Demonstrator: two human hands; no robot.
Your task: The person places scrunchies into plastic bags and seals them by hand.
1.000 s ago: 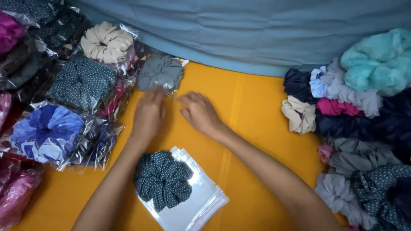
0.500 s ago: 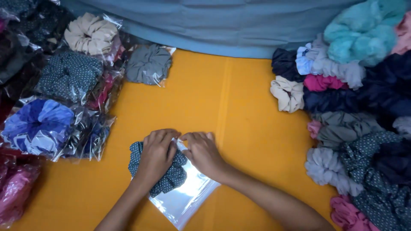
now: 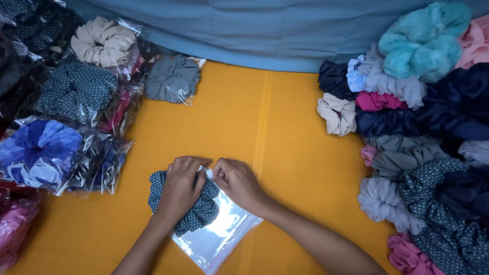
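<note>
A dark teal scrunchie with white dots (image 3: 204,214) lies on the orange table, on top of a clear plastic bag (image 3: 224,234). My left hand (image 3: 181,188) presses down on the scrunchie and grips it. Just to its right, my right hand (image 3: 237,183) pinches the upper edge of the bag, fingertips meeting those of the left hand. Most of the scrunchie is hidden under my left hand.
Bagged scrunchies are piled at the left: a beige one (image 3: 102,40), a dotted one (image 3: 76,91), a blue one (image 3: 35,153) and a grey one (image 3: 173,79). Several loose scrunchies (image 3: 417,127) are heaped at the right. Blue cloth (image 3: 254,30) lies behind the orange table (image 3: 285,127).
Both hands came back from the grey bagged scrunchie at the far side to the dotted scrunchie and bag near me, and now hold them.
</note>
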